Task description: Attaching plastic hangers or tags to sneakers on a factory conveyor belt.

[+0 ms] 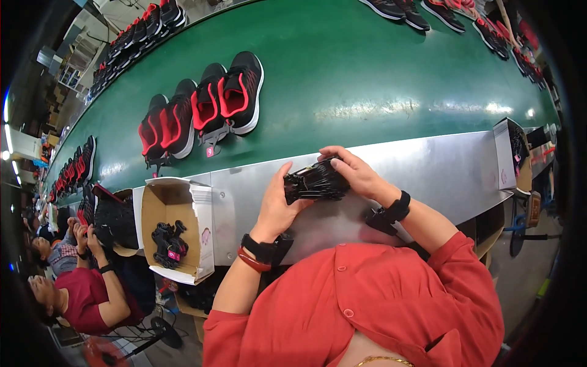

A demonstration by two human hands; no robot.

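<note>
A thick bundle of black plastic shoe hangers sits between my two hands, above the metal ledge. My left hand wraps its left end, with the thumb up along the side. Around the right end curl the fingers of my right hand. Just left of my left hand stands an open cardboard box with a few more black hangers inside, one bearing a pink sticker. Beyond it on the green belt, several black-and-red sneakers stand side by side, grey-black hangers with pink tags at their heels.
The green conveyor belt runs along the metal ledge. Another box stands at the ledge's right end. More sneakers lie on the far side. At left, a person in a dark red shirt handles a shoe.
</note>
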